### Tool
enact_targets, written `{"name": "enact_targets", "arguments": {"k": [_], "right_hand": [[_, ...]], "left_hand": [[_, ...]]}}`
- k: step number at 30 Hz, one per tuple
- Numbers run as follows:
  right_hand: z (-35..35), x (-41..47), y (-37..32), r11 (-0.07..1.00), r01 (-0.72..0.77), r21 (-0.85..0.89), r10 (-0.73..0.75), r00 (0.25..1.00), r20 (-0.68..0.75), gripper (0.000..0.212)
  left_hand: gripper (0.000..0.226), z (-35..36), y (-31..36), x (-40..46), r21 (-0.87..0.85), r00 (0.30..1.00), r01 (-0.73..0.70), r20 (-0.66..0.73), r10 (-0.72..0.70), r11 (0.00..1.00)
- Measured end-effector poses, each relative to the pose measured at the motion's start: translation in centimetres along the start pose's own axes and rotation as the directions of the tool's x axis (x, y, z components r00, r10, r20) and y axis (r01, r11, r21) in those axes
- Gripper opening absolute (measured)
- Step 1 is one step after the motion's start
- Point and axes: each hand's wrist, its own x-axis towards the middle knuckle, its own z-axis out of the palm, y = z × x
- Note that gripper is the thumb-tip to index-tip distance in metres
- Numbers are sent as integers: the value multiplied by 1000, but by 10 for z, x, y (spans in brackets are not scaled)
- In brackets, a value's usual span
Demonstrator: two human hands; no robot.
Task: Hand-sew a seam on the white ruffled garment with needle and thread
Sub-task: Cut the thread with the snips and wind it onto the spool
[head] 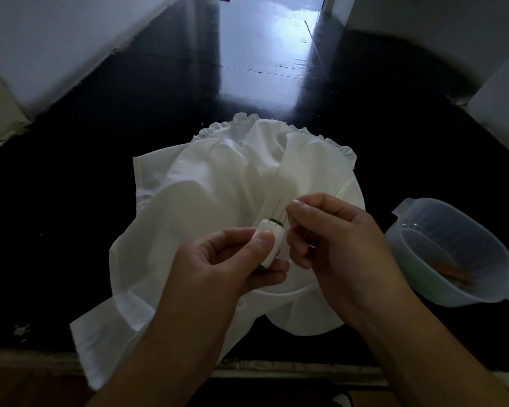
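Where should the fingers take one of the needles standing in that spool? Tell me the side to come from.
Pinch a needle near its free upper end, coming from above: both stand nearly upright out of the spool, which the left hand grips from below and the side.

Both forearms run out past the bottom edge. The left hand (232,259) covers the lower half of the small white spool (272,240), its thumb lying across the front; the green and red marks beside the fingers (269,273) are too small to read. Above the right hand (332,233), thin needles (278,210) rise from the spool, but whether thread runs through them cannot be told. The white ruffled garment (206,189) is hidden beneath both hands. Right of the fingers, an orange object inside the translucent plastic tub (453,218) is blurred.
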Motion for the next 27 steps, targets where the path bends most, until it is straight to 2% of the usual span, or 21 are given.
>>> {"name": "enact_targets", "arguments": {"k": [11,23,27], "right_hand": [[4,-3,4,998,58,6,-58,994,-96,9],[5,-4,6,999,38,8,-37,995,-91,10],[2,-3,6,1000,22,-8,-23,996,-88,12]], "left_hand": [[30,4,-6,-4,56,1000,-20,-17,21,998],[21,4,-8,-3,23,1000,-13,-20,13,1000],[26,3,-8,-1,27,1000,7,-3,-7,1000]]}}
